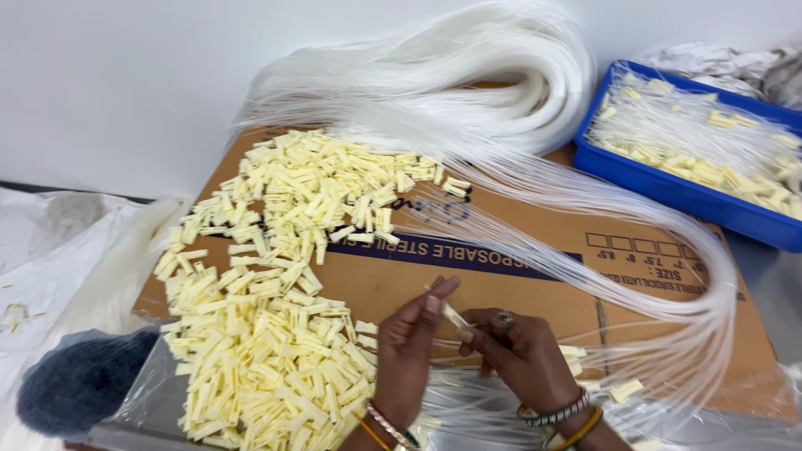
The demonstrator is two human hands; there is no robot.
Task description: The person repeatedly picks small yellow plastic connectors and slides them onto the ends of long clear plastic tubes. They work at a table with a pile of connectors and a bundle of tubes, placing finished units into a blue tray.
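From the head view, my left hand (409,351) and right hand (514,351) meet low over the flattened cardboard box (518,242). Between them I pinch one pale yellow clip (454,315), the left fingers closed on its upper end, the right thumb and forefinger closed on its lower end. I cannot tell whether a thin clear tube (535,334) already sits inside it; the strands run off to the right of my grip and are too fine to follow.

To do this well, I judge that I should keep both pinches close to the clip's ends, so its middle stays open to view, and hold it steady while only one strand is singled out.

The heap of loose clips (267,334) lies just left of my grip, within easy reach. The big white tube bundle (468,75) loops well beyond it, and the blue tray (685,196) with fitted pieces stands far up to the right.
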